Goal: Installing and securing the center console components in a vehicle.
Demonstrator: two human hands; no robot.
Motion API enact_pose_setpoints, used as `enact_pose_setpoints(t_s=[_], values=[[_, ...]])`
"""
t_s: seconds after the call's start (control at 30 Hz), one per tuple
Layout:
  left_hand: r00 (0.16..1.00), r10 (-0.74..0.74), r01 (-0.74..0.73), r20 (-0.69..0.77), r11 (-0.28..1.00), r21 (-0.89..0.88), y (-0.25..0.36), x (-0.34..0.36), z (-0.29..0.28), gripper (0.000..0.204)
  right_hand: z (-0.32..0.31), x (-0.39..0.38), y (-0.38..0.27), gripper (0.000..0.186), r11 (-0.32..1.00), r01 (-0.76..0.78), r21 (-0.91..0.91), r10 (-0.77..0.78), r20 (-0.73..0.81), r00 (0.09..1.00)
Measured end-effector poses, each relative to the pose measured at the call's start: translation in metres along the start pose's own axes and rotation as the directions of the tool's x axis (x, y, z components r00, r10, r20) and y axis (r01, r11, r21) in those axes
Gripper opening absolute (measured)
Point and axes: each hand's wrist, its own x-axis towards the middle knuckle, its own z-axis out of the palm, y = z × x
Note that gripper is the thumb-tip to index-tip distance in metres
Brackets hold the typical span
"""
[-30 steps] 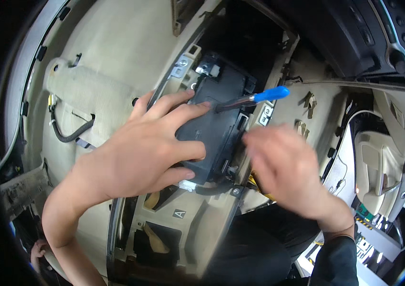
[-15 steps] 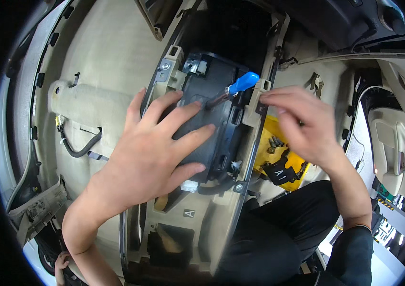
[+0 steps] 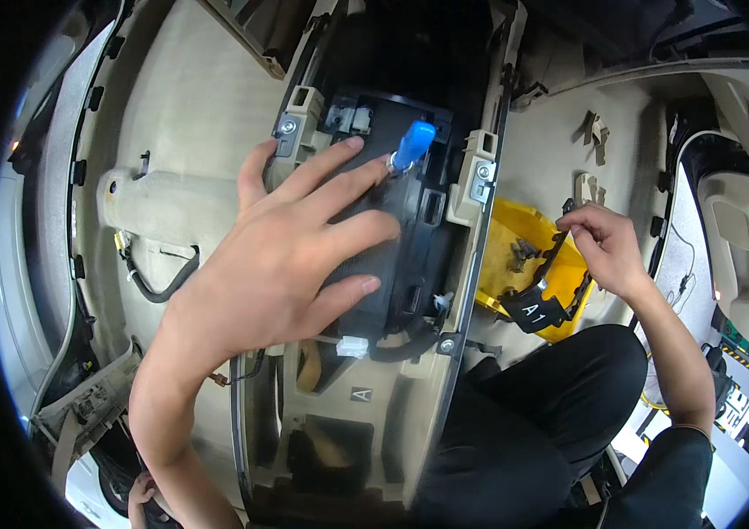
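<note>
Fingers of the left hand are spread on the black box, nothing clenched. Upper end of the black bracket looks pinched by thumb and fingers of the right hand.

Risks: yellow bin could be tipped and its bolts spilled if the bracket gets snagged on the rim. Blue-handled tool could be knocked over by a left-hand shift; no finger is seen wrapped around it.

Positions: bracket is slanted down-left from the right fingertips, its lettered plate set at the bin's near edge. Tool is stood by the left middle fingertip, toward the box's far right corner; contact can't be confirmed.
</note>
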Motion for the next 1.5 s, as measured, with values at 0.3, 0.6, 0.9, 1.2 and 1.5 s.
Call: enact_pose_setpoints(t_s=[0.3,0.6,0.9,1.2,1.5], values=[[1.000,-0.003,0.002,0.022,0.999,0.049,-0.002,0.000,-0.001,0.062,-0.005,0.027,-0.080,0.020,0.944,0.326,-0.056,-0.331,-0.119,0.936],[0.999,-0.010,0.008,0.034,0.999,0.053,0.001,0.003,-0.001,0.061,0.033,0.113,-0.117,0.026,0.667,0.690,-0.279,-0.712,0.031,0.701],[0.999,-0.010,0.010,-0.048,1.000,-0.005,-0.006,-0.005,0.007,0.061,-0.010,0.060,-0.119,0.022,0.919,0.354,-0.176,-0.381,-0.160,0.910],[0.999,0.006,-0.013,-0.046,0.989,-0.147,-0.008,-0.002,0.005,0.069,0.033,-0.067,-0.039,0.062,0.902,-0.161,-0.399,0.251,0.183,0.950],[1.000,-0.008,0.006,-0.015,0.984,-0.178,-0.015,0.001,0.009,0.061,0.017,-0.064,-0.040,0.053,0.923,-0.327,-0.200,0.377,0.320,0.869]])
